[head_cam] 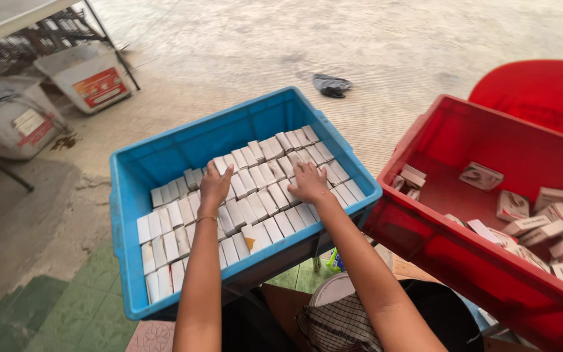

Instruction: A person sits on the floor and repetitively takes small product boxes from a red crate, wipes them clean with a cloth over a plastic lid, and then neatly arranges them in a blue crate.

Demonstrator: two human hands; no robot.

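Note:
A blue plastic crate [164, 153] sits in front of me, packed with rows of small white boxes [255, 212] standing on edge. My left hand [215, 186] rests palm down on the boxes near the crate's middle, fingers touching the top of one row; a thin bracelet circles that wrist. My right hand [309, 182] lies flat on the boxes a little to the right, fingers spread over them. Neither hand grips a box.
A red crate [438, 241] at the right holds several loose white boxes [542, 228]. Behind it is a red chair [542, 91]. A dark rag [332, 85] lies on the concrete floor. White bins [92, 78] stand under a table at the far left.

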